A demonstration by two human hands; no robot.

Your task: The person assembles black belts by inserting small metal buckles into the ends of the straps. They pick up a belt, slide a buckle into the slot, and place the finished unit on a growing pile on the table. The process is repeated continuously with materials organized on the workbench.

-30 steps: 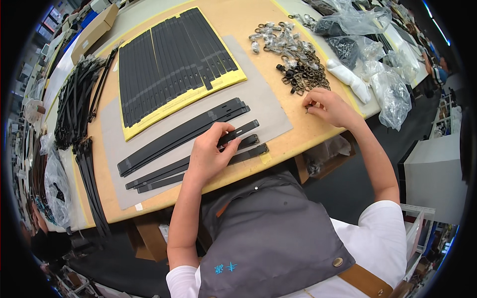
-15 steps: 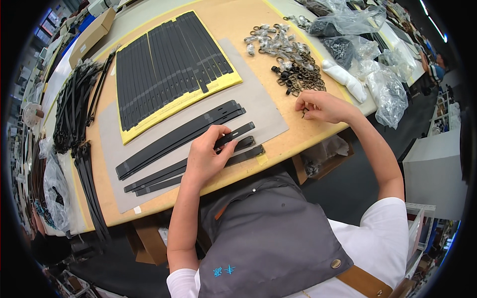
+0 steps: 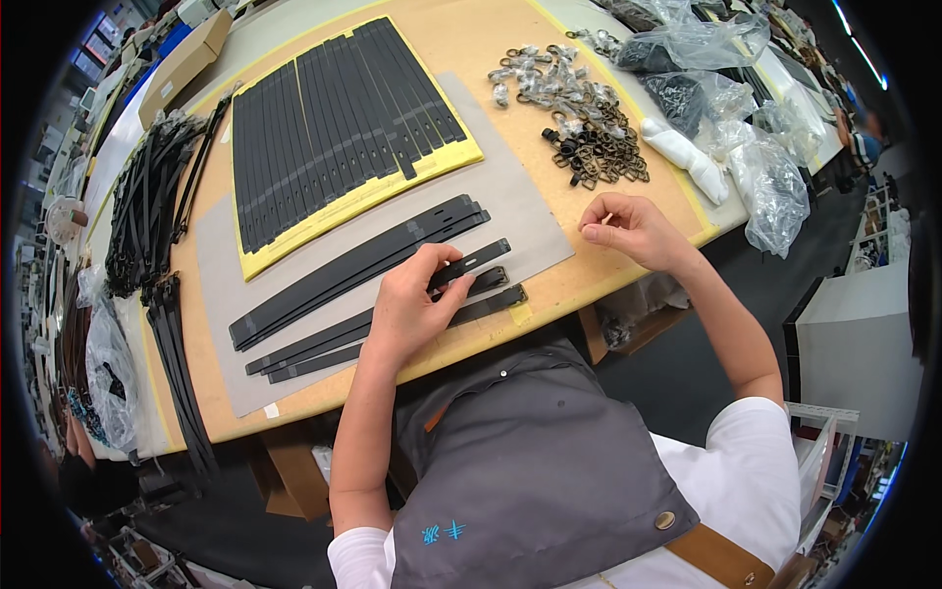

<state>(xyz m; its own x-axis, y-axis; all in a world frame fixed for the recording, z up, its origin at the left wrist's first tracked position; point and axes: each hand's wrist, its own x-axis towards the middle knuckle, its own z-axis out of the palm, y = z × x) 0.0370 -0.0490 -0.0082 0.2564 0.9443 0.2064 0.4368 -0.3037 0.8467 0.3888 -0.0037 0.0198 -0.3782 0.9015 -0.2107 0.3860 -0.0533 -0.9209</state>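
Observation:
My left hand [image 3: 414,302] pinches a black strap [image 3: 481,256] near its slotted end, above the near part of the grey mat [image 3: 530,236]. Other black straps [image 3: 319,350] lie beneath and beside that hand, and a stack of wider-looking black strips [image 3: 363,270] rests just beyond it. To the right, my right hand [image 3: 631,234] hovers over the table edge with thumb and fingers closed together. Whatever it holds, if anything, is hidden by the fingers. A pile of bronze-coloured metal buckles [image 3: 610,157] lies just beyond it, with small black loops at its left side.
A yellow-edged board [image 3: 392,175] carries a row of black straps. Plastic-wrapped metal pieces [image 3: 549,79] lie at the far right. Bundled black straps [image 3: 147,211] hang over the left edge. Clear plastic bags [image 3: 770,191] and a white wrapped roll [image 3: 684,160] sit right; a cardboard box [image 3: 186,64] stands far left.
My right hand has drawn back from the buckle pile toward me, its fingers closing further. My left hand keeps its hold on the strap, almost unmoved.

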